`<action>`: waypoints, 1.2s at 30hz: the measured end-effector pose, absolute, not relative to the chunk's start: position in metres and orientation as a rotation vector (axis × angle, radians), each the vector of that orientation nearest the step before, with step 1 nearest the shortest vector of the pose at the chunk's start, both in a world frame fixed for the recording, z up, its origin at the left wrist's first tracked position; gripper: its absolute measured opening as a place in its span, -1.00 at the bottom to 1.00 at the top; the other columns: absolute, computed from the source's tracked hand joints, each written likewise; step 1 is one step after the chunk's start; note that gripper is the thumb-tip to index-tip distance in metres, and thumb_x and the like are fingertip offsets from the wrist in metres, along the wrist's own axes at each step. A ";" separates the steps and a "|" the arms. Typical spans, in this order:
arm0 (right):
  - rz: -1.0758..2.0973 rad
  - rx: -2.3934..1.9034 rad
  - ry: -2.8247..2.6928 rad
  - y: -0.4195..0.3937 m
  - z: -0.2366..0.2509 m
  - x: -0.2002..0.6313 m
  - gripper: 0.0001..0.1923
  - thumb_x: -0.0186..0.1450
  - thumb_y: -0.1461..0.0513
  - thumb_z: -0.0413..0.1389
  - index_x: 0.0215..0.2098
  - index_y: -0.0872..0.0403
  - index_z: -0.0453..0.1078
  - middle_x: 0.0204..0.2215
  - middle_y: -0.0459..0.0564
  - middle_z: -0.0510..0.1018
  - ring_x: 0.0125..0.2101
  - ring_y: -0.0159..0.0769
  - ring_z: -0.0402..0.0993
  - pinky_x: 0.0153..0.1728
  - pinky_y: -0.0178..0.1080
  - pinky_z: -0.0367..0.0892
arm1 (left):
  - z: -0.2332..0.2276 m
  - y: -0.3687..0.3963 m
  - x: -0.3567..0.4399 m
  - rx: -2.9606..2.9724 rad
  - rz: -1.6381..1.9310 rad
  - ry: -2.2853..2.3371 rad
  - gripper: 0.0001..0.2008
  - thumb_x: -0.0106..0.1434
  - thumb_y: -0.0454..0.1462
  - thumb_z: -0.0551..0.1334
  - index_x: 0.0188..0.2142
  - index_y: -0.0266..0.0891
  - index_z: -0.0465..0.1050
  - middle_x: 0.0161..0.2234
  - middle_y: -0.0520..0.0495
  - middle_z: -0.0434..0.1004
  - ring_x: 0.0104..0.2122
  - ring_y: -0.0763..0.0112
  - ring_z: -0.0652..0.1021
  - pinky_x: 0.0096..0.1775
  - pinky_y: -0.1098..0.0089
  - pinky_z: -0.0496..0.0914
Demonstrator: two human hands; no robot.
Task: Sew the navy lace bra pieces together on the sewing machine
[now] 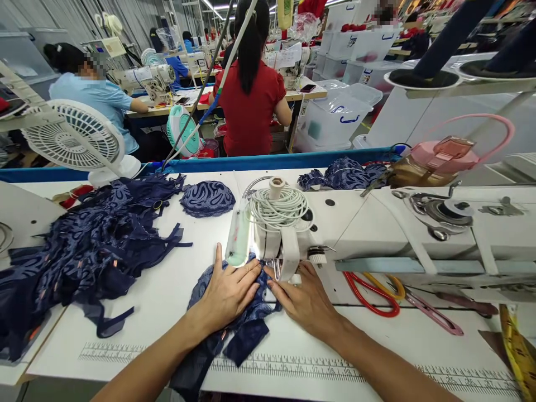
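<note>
My left hand [229,291] lies flat on a navy lace garment piece [201,287], thumb spread out and fingers pointing at the needle area of a white sewing machine [352,223]. From the right, my right hand [309,301] rests at the edge of the same lace, thumb and forefinger stretched towards the presser foot. Its other fingers are partly hidden behind the machine head. Dark fabric straps [247,340] trail from the lace towards the table's front edge. The needle itself cannot be made out.
A heap of navy lace pieces [92,240] spreads at left, with a lace cup [208,198] near it. Red-handled scissors [372,296] and pink thread snips [435,315] lie right of my right hand. A white fan [77,134] stands behind. People sit sewing ahead.
</note>
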State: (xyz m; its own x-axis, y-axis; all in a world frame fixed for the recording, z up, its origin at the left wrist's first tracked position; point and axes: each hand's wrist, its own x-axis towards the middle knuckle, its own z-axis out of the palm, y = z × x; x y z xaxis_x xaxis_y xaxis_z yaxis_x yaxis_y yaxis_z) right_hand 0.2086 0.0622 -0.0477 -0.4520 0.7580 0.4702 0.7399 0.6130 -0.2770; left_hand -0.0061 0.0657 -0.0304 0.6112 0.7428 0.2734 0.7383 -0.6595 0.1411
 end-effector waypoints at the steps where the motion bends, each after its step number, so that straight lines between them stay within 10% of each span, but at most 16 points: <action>1: 0.055 -1.183 -2.260 0.062 -0.047 0.209 -0.63 0.42 0.22 0.00 -0.51 0.07 0.47 -0.46 0.02 0.55 -0.29 -0.20 0.43 -0.17 -0.11 0.21 | -0.030 0.066 -0.006 2.808 0.474 1.294 -0.71 0.43 -0.26 0.03 0.02 -0.25 0.44 -0.09 -0.18 0.57 -0.12 0.18 0.51 0.13 -0.26 0.14; 9: 0.298 -1.407 -2.250 0.039 -0.038 0.201 -0.90 0.30 0.25 0.01 -0.34 0.08 0.35 -0.38 0.05 0.50 -0.34 -0.16 0.40 -0.22 -0.09 0.26 | -0.017 0.027 0.008 2.676 0.663 1.338 -0.62 0.34 -0.48 -0.05 0.08 -0.34 0.34 0.02 -0.29 0.45 0.05 0.15 0.43 0.05 0.08 0.38; 24: 1.698 -1.179 -1.681 -0.005 0.009 0.238 -0.78 0.41 0.14 -0.05 -0.02 0.00 0.27 -0.36 -0.03 0.59 -0.32 -0.26 0.54 -0.24 -0.20 0.41 | -0.015 0.046 -0.034 2.510 0.529 1.344 -0.62 0.32 -0.09 0.21 0.05 -0.22 0.36 -0.12 -0.14 0.50 -0.11 0.20 0.49 -0.07 0.20 0.40; 31: 1.595 -1.321 -2.284 -0.035 0.030 0.276 -0.57 0.38 0.27 -0.01 0.19 -0.16 0.26 -0.48 -0.16 0.62 -0.63 -0.37 0.47 -0.64 -0.39 0.25 | -0.016 0.054 -0.027 2.566 0.505 1.416 -0.79 0.18 -0.43 0.23 -0.19 -0.18 0.48 -0.28 -0.06 0.50 -0.25 0.26 0.50 -0.21 0.29 0.40; 36: 0.556 -1.231 -2.647 -0.011 0.034 0.289 -0.72 0.30 0.20 0.15 -0.02 -0.16 0.47 -0.43 -0.05 0.59 -0.42 -0.20 0.56 -0.42 -0.27 0.38 | -0.015 0.051 -0.013 2.566 0.678 1.435 -0.60 0.07 -0.61 0.02 -0.22 -0.23 0.42 -0.16 -0.14 0.47 -0.14 0.23 0.46 -0.09 0.23 0.40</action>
State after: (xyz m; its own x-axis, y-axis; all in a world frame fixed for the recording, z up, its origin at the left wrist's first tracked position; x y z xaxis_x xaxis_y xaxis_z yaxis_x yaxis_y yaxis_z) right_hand 0.2890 -0.0107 0.0339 -0.6451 0.7641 -0.0035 0.7008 0.5898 -0.4012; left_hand -0.0127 0.0513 -0.0152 0.4487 0.8337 0.3220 0.7780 -0.5417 0.3182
